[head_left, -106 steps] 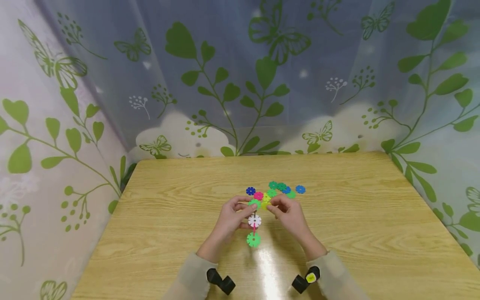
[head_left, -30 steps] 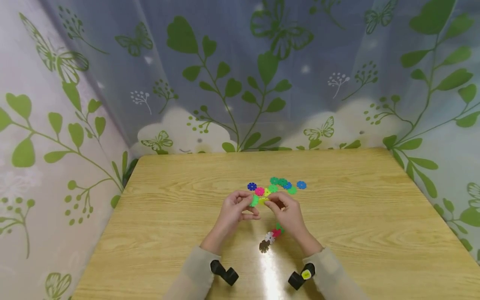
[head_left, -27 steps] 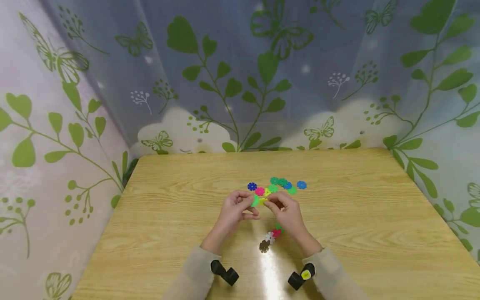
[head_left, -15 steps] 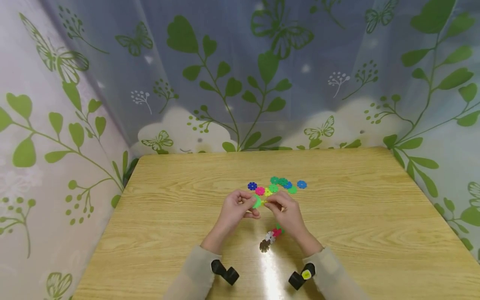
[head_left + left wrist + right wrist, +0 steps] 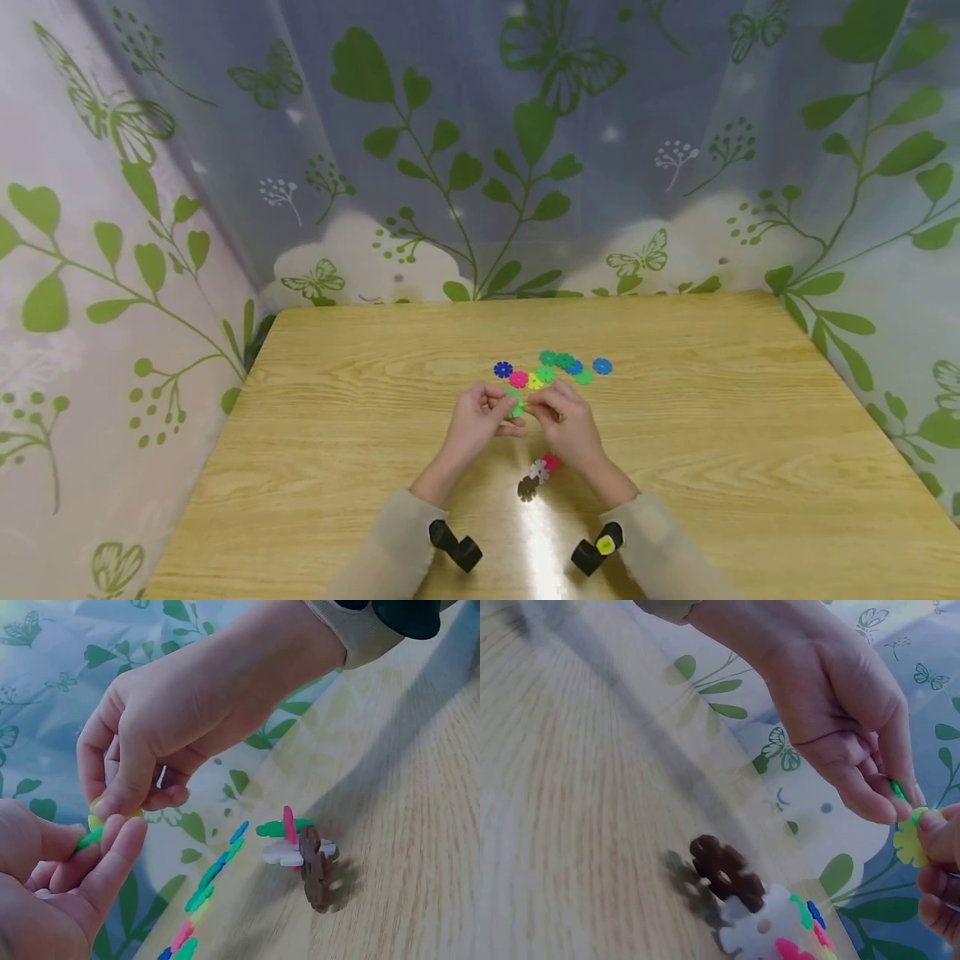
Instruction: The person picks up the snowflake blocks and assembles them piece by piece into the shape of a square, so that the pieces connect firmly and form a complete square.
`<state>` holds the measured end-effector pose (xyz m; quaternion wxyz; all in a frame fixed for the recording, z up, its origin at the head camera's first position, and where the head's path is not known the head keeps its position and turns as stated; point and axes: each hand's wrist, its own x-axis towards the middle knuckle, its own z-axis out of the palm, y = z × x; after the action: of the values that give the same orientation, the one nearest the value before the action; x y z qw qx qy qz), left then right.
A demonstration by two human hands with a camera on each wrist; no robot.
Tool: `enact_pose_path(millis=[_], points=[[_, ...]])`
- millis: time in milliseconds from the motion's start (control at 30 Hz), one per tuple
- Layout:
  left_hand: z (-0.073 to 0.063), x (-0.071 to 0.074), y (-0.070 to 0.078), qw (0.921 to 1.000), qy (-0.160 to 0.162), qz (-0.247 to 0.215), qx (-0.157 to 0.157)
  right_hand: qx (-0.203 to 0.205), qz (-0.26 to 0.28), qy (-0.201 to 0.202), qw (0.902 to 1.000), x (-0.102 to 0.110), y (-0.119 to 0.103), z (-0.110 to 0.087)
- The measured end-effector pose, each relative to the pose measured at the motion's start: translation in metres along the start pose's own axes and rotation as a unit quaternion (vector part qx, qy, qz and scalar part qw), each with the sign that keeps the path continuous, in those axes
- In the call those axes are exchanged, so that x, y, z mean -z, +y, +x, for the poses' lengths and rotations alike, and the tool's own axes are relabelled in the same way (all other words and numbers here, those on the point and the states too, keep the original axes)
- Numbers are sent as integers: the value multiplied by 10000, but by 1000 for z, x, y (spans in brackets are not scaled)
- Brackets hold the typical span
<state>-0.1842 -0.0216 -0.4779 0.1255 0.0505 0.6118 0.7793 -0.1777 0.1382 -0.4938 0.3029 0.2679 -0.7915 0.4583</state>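
Both hands are raised near the table's middle, fingertips nearly meeting. My left hand (image 5: 478, 419) pinches a green notched flower disc (image 5: 88, 840) between thumb and fingers. In my right hand (image 5: 572, 427), thumb and fingers pinch a yellow notched disc (image 5: 907, 844). The two discs meet edge to edge, crosswise, and fingers partly hide them. Nearer me, a joined chain stands on the table: a brown disc (image 5: 528, 488), a white disc (image 5: 538, 472), a pink disc (image 5: 552, 461) and a green disc (image 5: 270, 829). The right hand hides that green one in the head view.
Loose discs lie just beyond the hands, among them a dark blue disc (image 5: 503, 369), a pink disc (image 5: 519, 379), a yellow disc (image 5: 534, 382) and a blue disc (image 5: 602, 366). A patterned curtain (image 5: 420, 167) hangs behind the wooden table (image 5: 337, 400).
The joined chain, earlier hanging below the left hand, has come to rest on the table by the right forearm. Lately the hands have drawn closer, bringing the green and yellow discs together.
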Motion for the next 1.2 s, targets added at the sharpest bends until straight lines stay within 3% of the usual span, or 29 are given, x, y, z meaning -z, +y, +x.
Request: enact_pose_path(millis=[133, 200, 267, 367, 500, 733, 933, 1000, 1033, 1100, 1200], points=[[0, 3, 0, 9998, -22, 169, 33, -489, 62, -34, 9988, 8, 2, 3], [-1, 4, -1, 9978, -146, 639, 107, -737, 60, 85, 9972, 14, 4, 4], [-2, 5, -4, 9906, -376, 1304, 194, -896, 8, 214, 9958, 20, 5, 4], [-3, 4, -10, 9707, -826, 2212, 452, -1031, -59, 270, 9943, 27, -2, 5], [-3, -7, -17, 9475, -1249, 2898, 509, -1155, -90, 190, 9931, 35, -18, 9], [4, -32, -28, 9012, -1301, 4134, -2, -1501, -112, 243, 9883, 44, -26, 11], [9, -44, -34, 8702, -1312, 4742, -239, -1485, -122, 294, 9884, 50, -23, 10], [8, -45, -35, 8679, -1334, 4778, -250, -1459, -116, 302, 9888, 51, -22, 9], [8, -45, -36, 8706, -1347, 4726, -244, -1451, -111, 310, 9889, 51, -22, 9], [8, -44, -39, 8798, -1314, 4562, -224, -1451, -95, 317, 9889, 52, -15, 6], [9, -39, -39, 8997, -1177, 4201, -161, -1511, -54, 332, 9879, 50, 2, -1]])
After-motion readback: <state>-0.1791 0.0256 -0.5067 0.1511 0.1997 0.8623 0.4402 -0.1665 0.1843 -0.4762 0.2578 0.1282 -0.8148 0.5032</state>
